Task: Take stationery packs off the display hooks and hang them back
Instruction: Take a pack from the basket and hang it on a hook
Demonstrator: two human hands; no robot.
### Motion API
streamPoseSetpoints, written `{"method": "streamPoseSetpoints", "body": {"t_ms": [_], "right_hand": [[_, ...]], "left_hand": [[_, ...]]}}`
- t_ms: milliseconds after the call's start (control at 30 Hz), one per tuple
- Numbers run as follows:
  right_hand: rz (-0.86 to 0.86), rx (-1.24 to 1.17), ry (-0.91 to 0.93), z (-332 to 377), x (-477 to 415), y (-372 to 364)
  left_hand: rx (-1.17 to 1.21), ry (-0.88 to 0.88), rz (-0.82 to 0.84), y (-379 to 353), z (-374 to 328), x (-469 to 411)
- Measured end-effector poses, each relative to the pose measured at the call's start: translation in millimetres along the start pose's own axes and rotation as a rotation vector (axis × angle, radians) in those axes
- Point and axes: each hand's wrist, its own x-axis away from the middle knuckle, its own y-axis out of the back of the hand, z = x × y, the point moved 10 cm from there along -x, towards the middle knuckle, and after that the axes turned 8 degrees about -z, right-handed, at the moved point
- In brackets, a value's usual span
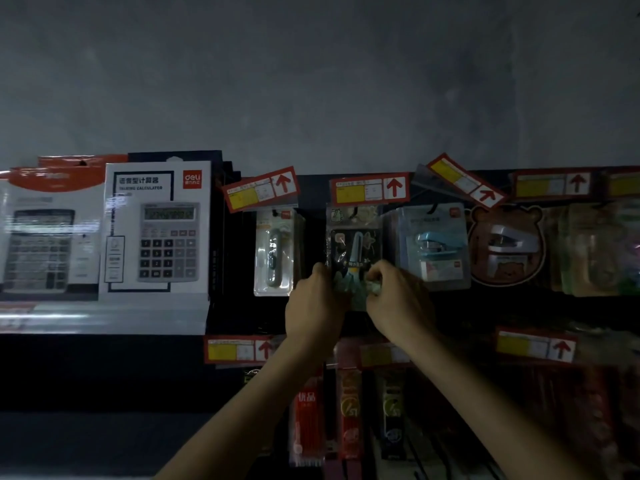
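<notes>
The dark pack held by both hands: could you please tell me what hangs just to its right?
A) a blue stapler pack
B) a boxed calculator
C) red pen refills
A: the blue stapler pack sits immediately right of the dark pack, whose lower part the left hand and right hand grip.

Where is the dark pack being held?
In the head view, the dark pack is mid-frame in the top hook row, between the white pack leftward and the blue stapler pack rightward, its lower part gripped by left hand and right hand.
</notes>
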Motion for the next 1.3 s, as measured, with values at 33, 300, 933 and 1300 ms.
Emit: {"method": "streamPoseSetpoints", "body": {"t_ms": [33, 300, 933, 1300], "right_hand": [[-0.003, 0.000, -0.003, 0, 0, -1], [0.010, -0.047, -0.026, 0, 3, 0], [0.236, 0.110, 0.091, 9, 34, -8], [0.102, -0.041, 0.178, 7, 43, 14]], "left_hand": [[0.008, 0.010, 0.010, -1, 0, -1], [0.005, 0.051, 0.078, -6, -2, -5], [-0.241, -0.268, 0.285, -14, -16, 34], [-0.281, -0.272, 0.169, 10, -14, 48]]}}
